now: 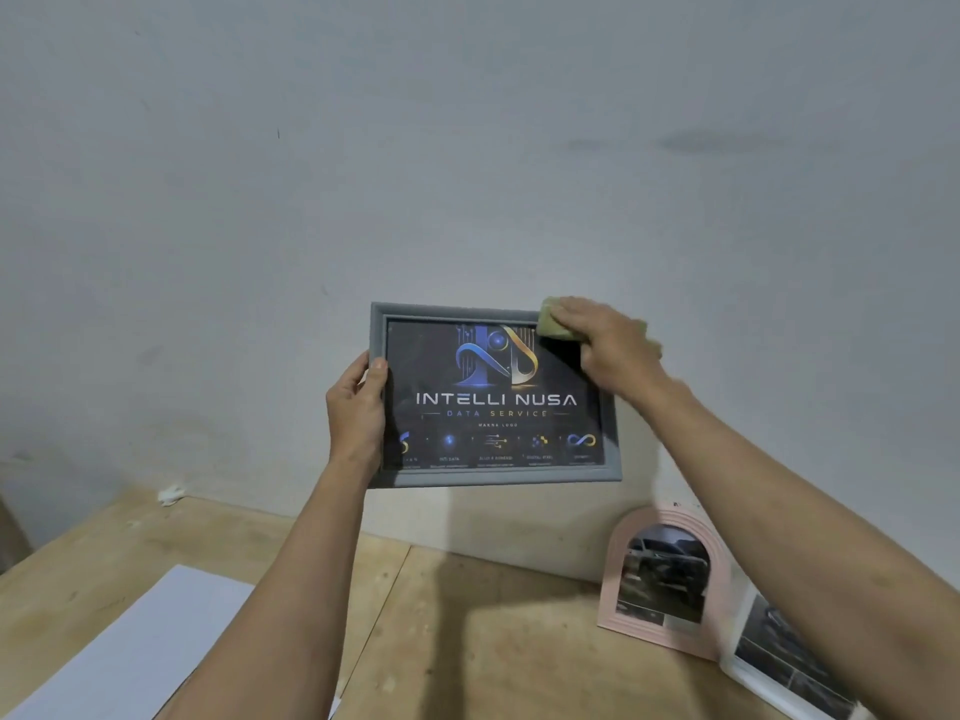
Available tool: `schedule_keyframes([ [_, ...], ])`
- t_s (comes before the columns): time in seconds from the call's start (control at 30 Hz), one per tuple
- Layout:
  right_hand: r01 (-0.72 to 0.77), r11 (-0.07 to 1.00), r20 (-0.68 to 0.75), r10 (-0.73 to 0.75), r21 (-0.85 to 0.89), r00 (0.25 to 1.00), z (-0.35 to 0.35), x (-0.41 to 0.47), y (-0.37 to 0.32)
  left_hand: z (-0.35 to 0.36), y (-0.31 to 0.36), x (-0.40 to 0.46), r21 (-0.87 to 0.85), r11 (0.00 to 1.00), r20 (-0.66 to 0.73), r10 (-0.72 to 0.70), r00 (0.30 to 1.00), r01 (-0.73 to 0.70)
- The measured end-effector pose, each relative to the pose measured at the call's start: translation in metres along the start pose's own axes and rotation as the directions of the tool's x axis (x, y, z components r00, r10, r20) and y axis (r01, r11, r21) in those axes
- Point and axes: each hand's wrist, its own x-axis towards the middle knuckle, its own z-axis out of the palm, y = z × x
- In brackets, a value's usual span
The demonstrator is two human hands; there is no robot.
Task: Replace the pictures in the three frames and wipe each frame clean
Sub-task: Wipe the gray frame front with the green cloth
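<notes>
1. Two bare hands hold one grey frame [496,478] upright in the air in front of a pale wall [363,148], above a wooden table [467,615].
2. Left hand [356,407]: closed around the frame's left edge, thumb on the front rim, fingers behind.
3. Right hand [608,345]: closed over a yellowish-green cloth [555,317], pressing it on the frame's upper right corner, where it covers part of the rim and glass.
4. Picture in the grey frame [493,402]: dark, with a blue-and-gold logo and the words "INTELLI NUSA DATA SERVICE".
5. Pink arched frame [670,579]: stands on the table at lower right, leaning back toward the wall, with a dark photograph of a vehicle inside.
6. White frame [779,662]: just beside the pink one on its right, partly hidden by the right forearm; its picture is dark and hard to read.
7. White sheet of paper [130,652]: lies flat on the table at lower left, well apart from the frames.
</notes>
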Motion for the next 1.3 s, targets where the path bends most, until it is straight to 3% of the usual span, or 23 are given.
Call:
schedule_keyframes([
  [0.07,0.104,0.994,0.064,-0.106,0.033,0.992,0.026,-0.027,0.008,0.000,0.001,0.001,-0.075,0.997,-0.047,-0.022,0.999,0.018],
  [0.13,0.098,0.985,0.169,-0.122,0.143,0.978,0.050,-0.068,0.008,-0.009,-0.001,0.006,-0.115,0.993,-0.117,-0.032,0.993,0.018],
  [0.27,-0.225,0.889,0.488,0.002,0.399,0.873,0.061,-0.115,-0.006,-0.027,-0.010,0.010,-0.010,1.000,-0.092,-0.030,0.995,0.029],
  [0.33,-0.385,0.785,0.542,0.076,0.485,0.837,0.051,-0.104,-0.010,-0.028,-0.013,0.008,0.049,0.998,-0.050,-0.030,0.998,0.032],
  [0.43,-0.368,0.697,0.327,0.200,0.616,0.924,0.036,-0.069,-0.016,-0.021,-0.016,0.005,0.049,0.997,-0.007,-0.057,0.998,0.057],
  [0.53,-0.217,0.795,0.000,0.263,0.567,0.965,0.040,-0.033,-0.033,-0.002,-0.015,-0.001,0.013,0.997,0.060,-0.074,0.995,0.073],
  [0.6,-0.114,0.870,-0.088,0.178,0.480,0.980,0.054,-0.018,-0.055,0.015,-0.013,-0.007,-0.013,0.996,0.105,-0.089,0.990,0.091],
  [0.67,0.037,0.898,-0.054,-0.015,0.439,0.998,0.079,-0.021,-0.078,0.028,-0.011,-0.010,-0.050,0.992,0.109,-0.113,0.988,0.119],
  [0.73,0.105,0.865,0.078,-0.164,0.491,0.983,0.100,-0.042,-0.101,0.029,-0.013,-0.007,-0.086,0.987,0.102,-0.124,0.987,0.133],
  [0.9,0.065,0.807,0.367,-0.336,0.587,0.868,0.109,-0.089,-0.101,0.008,-0.018,-0.003,-0.077,0.984,-0.048,-0.164,0.985,0.160],
  [1.07,-0.204,0.803,0.494,-0.125,0.560,0.861,0.082,-0.099,-0.058,-0.008,-0.018,0.001,-0.029,0.983,-0.098,-0.182,0.978,0.180],
  [1.17,-0.384,0.727,0.530,0.032,0.570,0.848,0.054,-0.095,-0.028,-0.016,-0.017,0.000,-0.032,0.982,-0.104,-0.191,0.976,0.188],
  [1.23,-0.480,0.583,0.474,0.177,0.656,0.863,0.035,-0.082,-0.021,-0.020,-0.019,0.000,-0.033,0.981,-0.102,-0.194,0.976,0.191],
  [1.3,-0.429,0.503,0.287,0.337,0.750,0.897,0.019,-0.059,-0.022,-0.019,-0.020,-0.001,-0.024,0.979,-0.059,-0.203,0.977,0.202],
])
